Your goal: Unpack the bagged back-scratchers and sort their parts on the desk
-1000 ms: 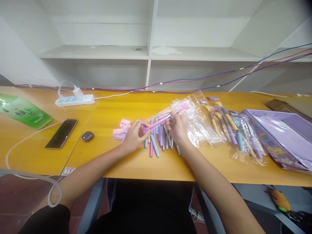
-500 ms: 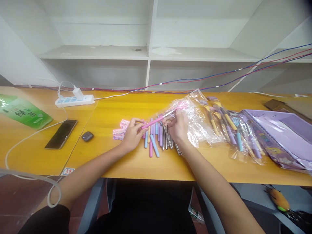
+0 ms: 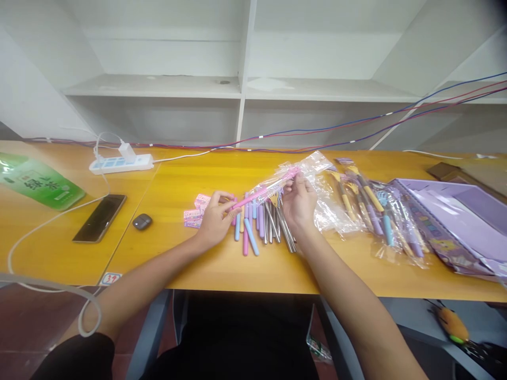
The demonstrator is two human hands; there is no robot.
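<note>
My left hand pinches the handle end of a pink stick with a metal shaft, held slanting up to the right. At its pink far end, my right hand has its fingers closed on a clear plastic bag around the stick. Beneath lie blue, purple and pink handles, among them a blue handle, beside several metal rods. Pink printed cards lie left of the handles, partly behind my left hand.
Bagged sticks with coloured handles and a purple folder lie on the right. On the left are a phone, a small black case, a power strip and a green package. Cables run along the back.
My right hand has moved right and up along the stick to its far end. The bag's top has shifted and bunched near my fingers. My left hand has hardly moved.
</note>
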